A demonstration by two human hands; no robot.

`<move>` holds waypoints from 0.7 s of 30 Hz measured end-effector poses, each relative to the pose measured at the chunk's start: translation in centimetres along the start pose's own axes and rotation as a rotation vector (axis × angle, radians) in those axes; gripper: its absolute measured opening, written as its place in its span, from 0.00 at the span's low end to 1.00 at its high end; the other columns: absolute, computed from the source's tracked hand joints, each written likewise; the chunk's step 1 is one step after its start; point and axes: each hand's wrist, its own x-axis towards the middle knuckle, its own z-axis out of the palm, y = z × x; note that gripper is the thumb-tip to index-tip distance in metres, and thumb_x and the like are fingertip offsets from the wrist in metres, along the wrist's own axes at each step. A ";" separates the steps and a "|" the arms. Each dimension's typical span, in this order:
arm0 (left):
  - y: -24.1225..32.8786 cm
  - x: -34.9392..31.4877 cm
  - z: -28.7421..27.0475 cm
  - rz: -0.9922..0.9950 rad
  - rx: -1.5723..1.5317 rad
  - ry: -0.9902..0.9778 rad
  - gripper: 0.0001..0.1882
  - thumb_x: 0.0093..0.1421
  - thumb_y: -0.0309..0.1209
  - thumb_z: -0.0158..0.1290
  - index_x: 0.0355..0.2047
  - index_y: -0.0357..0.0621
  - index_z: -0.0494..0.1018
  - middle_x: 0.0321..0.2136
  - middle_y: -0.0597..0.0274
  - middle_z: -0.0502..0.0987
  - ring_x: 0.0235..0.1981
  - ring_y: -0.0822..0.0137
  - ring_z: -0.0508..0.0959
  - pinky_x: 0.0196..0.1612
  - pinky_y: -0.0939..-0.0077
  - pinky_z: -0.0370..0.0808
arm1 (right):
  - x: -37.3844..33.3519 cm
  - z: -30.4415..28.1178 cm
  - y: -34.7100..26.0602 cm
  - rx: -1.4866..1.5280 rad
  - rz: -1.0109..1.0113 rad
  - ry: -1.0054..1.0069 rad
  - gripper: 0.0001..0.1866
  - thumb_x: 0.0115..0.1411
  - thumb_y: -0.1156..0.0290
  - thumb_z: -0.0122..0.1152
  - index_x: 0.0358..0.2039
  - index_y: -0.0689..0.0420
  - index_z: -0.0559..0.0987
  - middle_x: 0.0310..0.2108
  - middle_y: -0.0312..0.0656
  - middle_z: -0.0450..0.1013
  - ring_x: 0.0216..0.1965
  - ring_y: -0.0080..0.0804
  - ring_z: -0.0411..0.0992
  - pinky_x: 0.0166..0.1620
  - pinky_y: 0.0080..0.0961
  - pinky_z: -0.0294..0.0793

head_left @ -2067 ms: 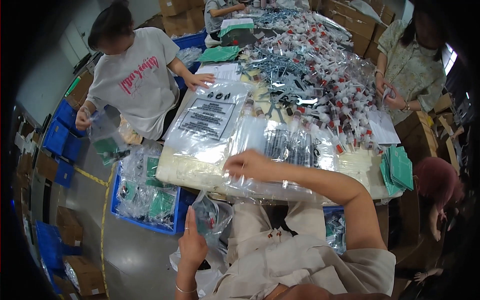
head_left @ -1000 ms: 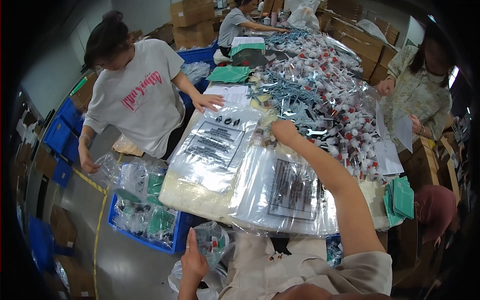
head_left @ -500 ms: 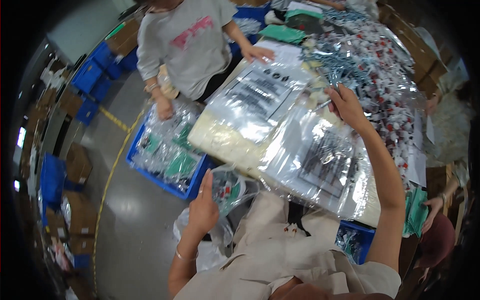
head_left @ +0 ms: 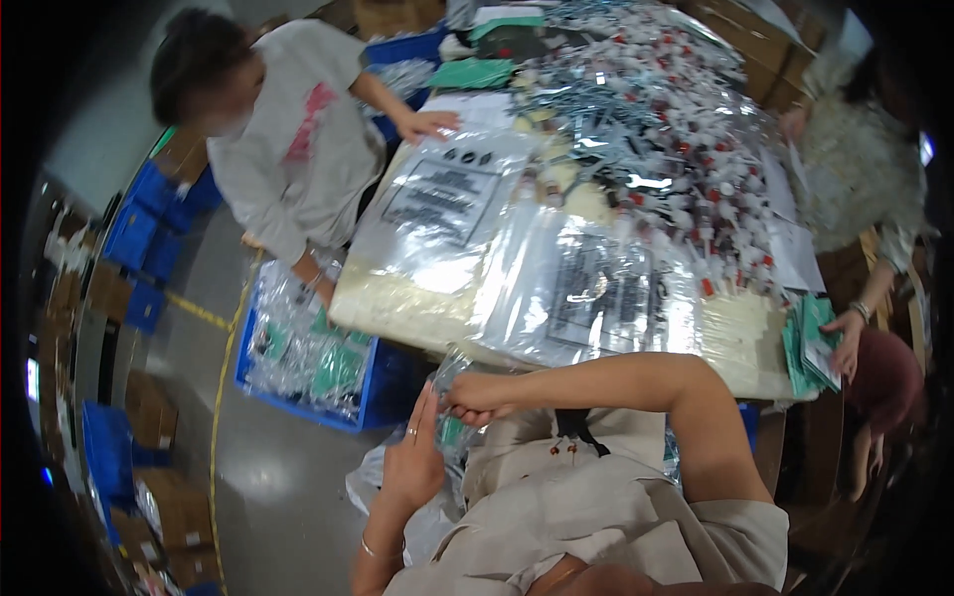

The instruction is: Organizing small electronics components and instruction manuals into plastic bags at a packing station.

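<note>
My left hand [head_left: 412, 459] and my right hand [head_left: 475, 395] meet just below the table edge, both gripping a small clear plastic bag [head_left: 447, 372] with something green inside. A ring sits on my left hand. Above them on the table lies a large clear bag [head_left: 586, 288] with dark printing, and beside it another printed clear bag [head_left: 442, 204]. The small bag's contents are too blurred to name.
A person in a grey shirt [head_left: 288, 129] leans on the table at the left, one hand in a blue crate [head_left: 298, 358] of bagged items. Several red-capped small parts [head_left: 676, 129] cover the far table. Another person's hand [head_left: 845, 333] holds green packets at the right. Blue bins and cardboard boxes line the floor.
My right hand has drawn back from the far side of the large bag to my lap, joining my left hand on the small bag. The view has swung leftward.
</note>
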 end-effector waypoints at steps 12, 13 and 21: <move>-0.7 -0.9 -0.7 -0.100 -0.146 -0.013 0.43 0.43 0.16 0.41 0.63 0.41 0.47 0.62 0.48 0.55 0.45 0.43 0.72 0.35 0.62 0.74 | -1.5 -0.4 0.6 -1.286 -0.975 0.185 0.13 0.55 0.68 0.51 0.33 0.65 0.76 0.26 0.53 0.74 0.34 0.50 0.73 0.43 0.40 0.70; -1.1 -1.2 -0.8 -0.140 -0.171 -0.004 0.42 0.43 0.16 0.41 0.63 0.41 0.47 0.62 0.48 0.55 0.45 0.43 0.72 0.35 0.62 0.74 | -5.1 -0.4 -2.3 -1.221 -0.882 -0.008 0.14 0.56 0.67 0.50 0.36 0.64 0.76 0.27 0.52 0.74 0.33 0.50 0.72 0.42 0.40 0.70; -2.0 -0.1 0.5 -0.077 -0.096 0.074 0.41 0.45 0.16 0.40 0.63 0.40 0.48 0.61 0.44 0.56 0.52 0.42 0.67 0.43 0.60 0.72 | -16.2 -21.6 -10.5 -1.806 -0.440 1.701 0.10 0.44 0.71 0.58 0.28 0.61 0.76 0.30 0.48 0.72 0.35 0.43 0.71 0.36 0.36 0.70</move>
